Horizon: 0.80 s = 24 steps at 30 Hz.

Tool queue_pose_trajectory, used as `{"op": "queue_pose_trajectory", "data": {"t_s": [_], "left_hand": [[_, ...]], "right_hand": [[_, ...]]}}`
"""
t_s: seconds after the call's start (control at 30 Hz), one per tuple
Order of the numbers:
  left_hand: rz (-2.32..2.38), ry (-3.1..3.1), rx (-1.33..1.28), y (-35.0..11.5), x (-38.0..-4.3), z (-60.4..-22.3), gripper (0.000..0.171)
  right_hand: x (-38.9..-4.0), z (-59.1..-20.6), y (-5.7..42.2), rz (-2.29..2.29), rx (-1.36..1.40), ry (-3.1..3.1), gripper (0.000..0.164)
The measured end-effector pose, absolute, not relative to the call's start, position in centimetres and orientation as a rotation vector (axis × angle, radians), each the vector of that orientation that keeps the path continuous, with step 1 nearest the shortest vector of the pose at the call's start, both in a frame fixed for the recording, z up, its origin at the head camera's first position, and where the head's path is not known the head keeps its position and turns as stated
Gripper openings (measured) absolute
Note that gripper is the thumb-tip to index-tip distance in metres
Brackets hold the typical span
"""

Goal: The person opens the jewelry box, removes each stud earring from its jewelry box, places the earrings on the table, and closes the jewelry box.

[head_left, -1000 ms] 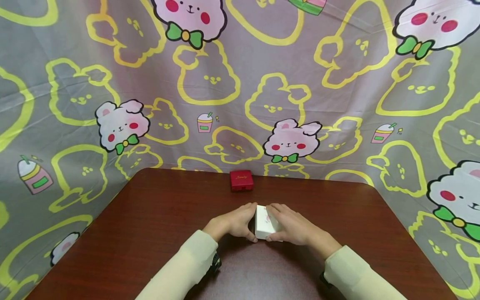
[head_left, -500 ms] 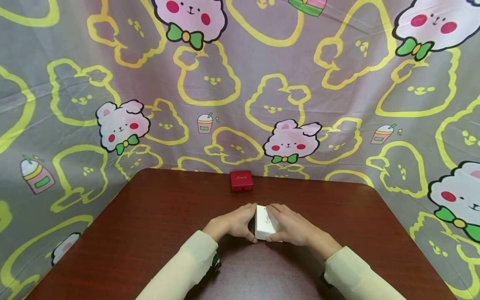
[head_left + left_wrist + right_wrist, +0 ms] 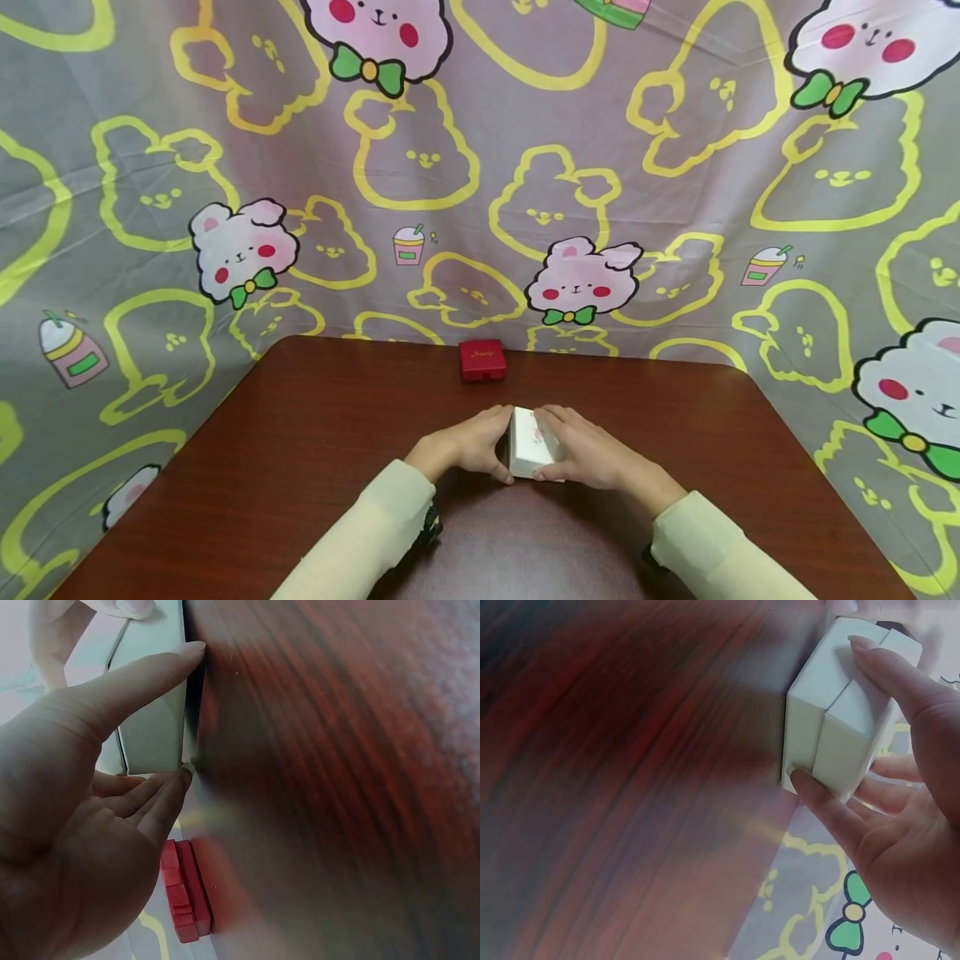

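A small white box [image 3: 531,446] with a pink print on top sits on the table between the two hands. Its lid [image 3: 857,712] and base [image 3: 814,720] meet at a seam that shows in the right wrist view. My left hand [image 3: 480,443] grips the box from the left, thumb on the near side and fingers at the far side. From the right, my right hand [image 3: 588,450] holds it, with the thumb and a finger on opposite sides near the seam. The palms cover part of the box in the head view.
A red box [image 3: 483,360] with gold lettering lies near the back edge of the dark brown wooden table [image 3: 337,417]. Behind and beside the table hangs a grey cloth [image 3: 465,125] printed with cartoon figures.
Both hands keep almost the same place on the white box. Its printed top has shifted very slightly away and to the right. The red box has not moved.
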<state>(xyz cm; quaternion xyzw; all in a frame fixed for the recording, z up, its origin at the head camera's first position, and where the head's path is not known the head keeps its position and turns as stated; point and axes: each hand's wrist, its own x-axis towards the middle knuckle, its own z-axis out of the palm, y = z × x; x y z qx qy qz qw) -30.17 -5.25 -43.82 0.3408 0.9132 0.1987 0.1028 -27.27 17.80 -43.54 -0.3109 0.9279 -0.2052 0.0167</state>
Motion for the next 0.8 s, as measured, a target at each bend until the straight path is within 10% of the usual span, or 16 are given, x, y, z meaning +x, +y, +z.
{"op": "queue_pose_trajectory", "data": {"t_s": [0.8], "left_hand": [[0.618,2.691,1.048,-5.2,-29.97,-44.05,0.081]], "right_hand": [[-27.24,-43.91,17.96,-0.67,-0.989,2.873,0.092]]}}
